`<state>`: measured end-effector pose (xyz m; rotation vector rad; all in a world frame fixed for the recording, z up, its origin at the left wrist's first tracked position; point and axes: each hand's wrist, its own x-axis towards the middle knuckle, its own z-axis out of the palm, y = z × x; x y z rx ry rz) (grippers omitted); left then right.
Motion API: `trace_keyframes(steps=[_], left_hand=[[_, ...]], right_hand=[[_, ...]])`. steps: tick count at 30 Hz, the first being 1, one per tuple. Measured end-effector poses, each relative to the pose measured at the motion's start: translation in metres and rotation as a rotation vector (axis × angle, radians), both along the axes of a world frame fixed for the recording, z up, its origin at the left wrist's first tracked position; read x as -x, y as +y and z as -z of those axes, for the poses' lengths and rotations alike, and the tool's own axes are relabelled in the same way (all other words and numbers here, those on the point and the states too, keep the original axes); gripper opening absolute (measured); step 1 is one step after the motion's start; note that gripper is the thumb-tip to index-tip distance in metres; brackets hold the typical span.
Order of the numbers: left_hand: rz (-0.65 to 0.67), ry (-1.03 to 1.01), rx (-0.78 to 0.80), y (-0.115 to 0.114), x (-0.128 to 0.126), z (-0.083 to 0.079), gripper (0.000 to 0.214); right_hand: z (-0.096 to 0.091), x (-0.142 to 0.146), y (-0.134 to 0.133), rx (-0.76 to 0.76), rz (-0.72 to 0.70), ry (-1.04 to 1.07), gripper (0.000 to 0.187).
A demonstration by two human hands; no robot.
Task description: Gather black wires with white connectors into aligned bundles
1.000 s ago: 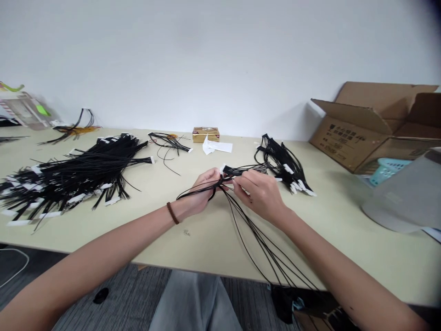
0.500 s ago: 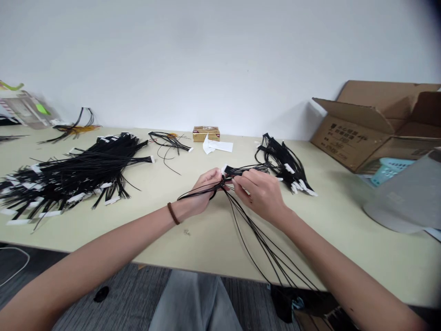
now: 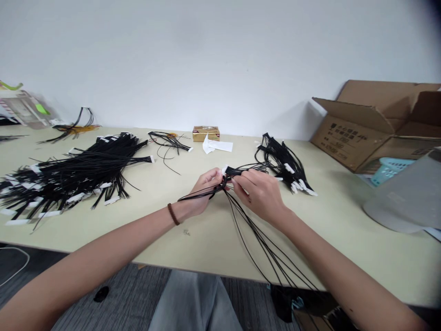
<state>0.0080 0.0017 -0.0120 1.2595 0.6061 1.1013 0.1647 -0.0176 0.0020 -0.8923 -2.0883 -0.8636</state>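
Observation:
My left hand (image 3: 206, 190) is closed around a black wire harness (image 3: 253, 225) near its white connector (image 3: 224, 170). Some of the wires loop back over that palm toward the wrist. Fingers of my right hand (image 3: 260, 188) pinch wires just right of the connector; the exact fingertip contact is partly hidden. Loose wire ends trail down across the table's front edge below my right forearm. Just beyond the right hand lies a small pile of black wire harnesses (image 3: 284, 158) with white connectors.
A large heap of black harnesses (image 3: 93, 161) covers the left of the table (image 3: 330, 220). Behind stand a tissue box (image 3: 206, 134) and, nearer, white paper (image 3: 220, 146). On the right are an open cardboard box (image 3: 354, 133), a teal basket (image 3: 389, 169) and a grey container (image 3: 406, 197).
Both hands stay in nearly the same place, with only slight finger movement at the connector. The wires in them have barely shifted.

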Motion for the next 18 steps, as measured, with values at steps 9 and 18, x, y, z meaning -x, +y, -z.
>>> trace_keyframes(steps=[9,18], left_hand=[[-0.029,0.085,-0.097,-0.0012,0.0015,-0.0005,0.029],[-0.087,0.177,-0.167,-0.0036,0.0025,-0.0042,0.030]], right_hand=[[0.0048,0.0022,0.0007,0.002,-0.010,0.016,0.024],[0.0071,0.0018,-0.0002,0.004,-0.012,0.008,0.024]])
